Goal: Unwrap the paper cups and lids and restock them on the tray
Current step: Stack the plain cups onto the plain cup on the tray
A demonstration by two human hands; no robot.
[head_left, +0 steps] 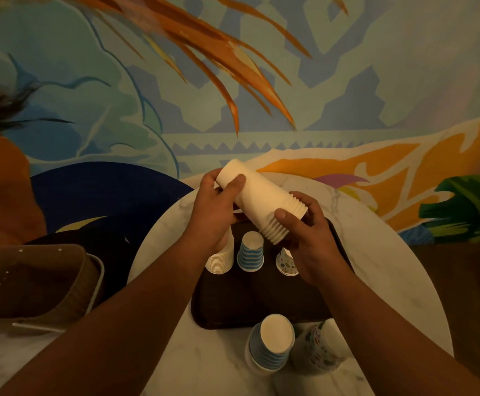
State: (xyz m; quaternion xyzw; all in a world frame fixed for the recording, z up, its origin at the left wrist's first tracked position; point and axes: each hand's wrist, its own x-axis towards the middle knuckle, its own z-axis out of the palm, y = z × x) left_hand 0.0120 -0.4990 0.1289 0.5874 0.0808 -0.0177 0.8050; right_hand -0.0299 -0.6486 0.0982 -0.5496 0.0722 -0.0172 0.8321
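A stack of plain white paper cups (257, 202) is held in the air above the far part of the dark tray (261, 298), lying tilted with its closed bottom end up and to the far left and its ribbed rims down and to the right. The left hand (217, 207) grips the closed end, thumb over the top and fingers curled behind. The right hand (304, 232) grips the rim end, thumb on the near side and fingers wrapped round the rims.

On the tray, under the hands, three stacks stand upside down in a row: a white stack (220, 260) on the left, partly hidden by the left wrist, a blue striped stack (251, 254) in the middle, and a patterned stack (287, 264) on the right, partly behind the right hand.

Nearer, just off the tray's near edge, a second blue striped stack (270, 342) stands upside down on the round white marble table (158, 230), and a stack of patterned cups in clear wrap (317, 348) stands just to its right.

To the left of the table is a brown woven basket (33, 284). Behind everything rises a colourful painted wall (261, 81).
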